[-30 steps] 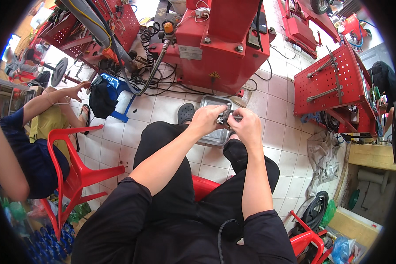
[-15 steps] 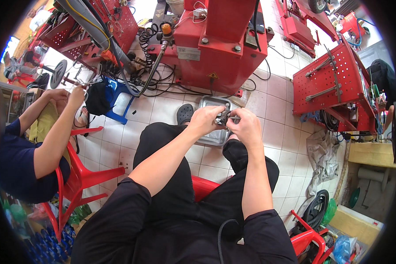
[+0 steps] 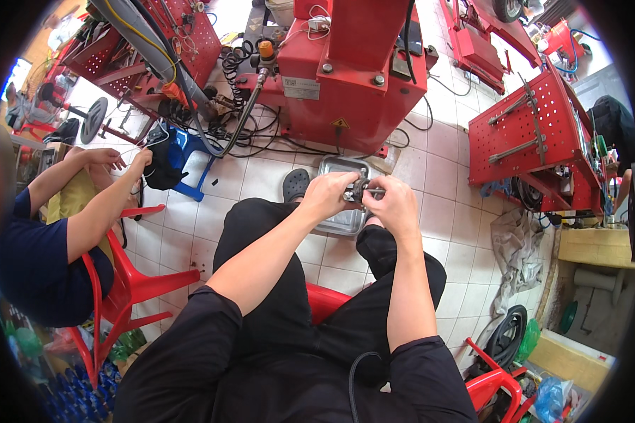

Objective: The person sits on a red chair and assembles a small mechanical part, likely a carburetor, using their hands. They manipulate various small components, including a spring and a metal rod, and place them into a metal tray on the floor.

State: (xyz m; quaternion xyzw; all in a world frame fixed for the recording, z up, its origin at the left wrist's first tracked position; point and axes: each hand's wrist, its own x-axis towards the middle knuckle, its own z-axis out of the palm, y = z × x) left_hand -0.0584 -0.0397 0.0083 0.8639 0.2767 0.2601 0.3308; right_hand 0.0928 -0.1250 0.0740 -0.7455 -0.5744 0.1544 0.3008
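Between my two hands is a small dark metal part point(image 3: 358, 190) with shiny bits, held above a grey metal tray point(image 3: 340, 227) on the floor. My left hand point(image 3: 327, 194) is closed around the part's left side. With fingers pinched, my right hand point(image 3: 394, 203) grips a thin metal rod point(image 3: 376, 189) that meets the part from the right. Whether the rod is a tool or belongs to the part is too small to tell. My fingers hide much of both.
A red machine point(image 3: 346, 106) stands just beyond the tray, with black cables on the tiles. At left, a person point(image 3: 42, 240) sits on a red plastic chair point(image 3: 137, 278) beside a blue stool point(image 3: 194, 166). A red perforated tool cart point(image 3: 522, 134) stands right; a grey cloth point(image 3: 518, 247) lies below.
My hands stay nearly in place around the metal part. At left, the seated person's hands have moved apart and their nearer arm has shifted right.
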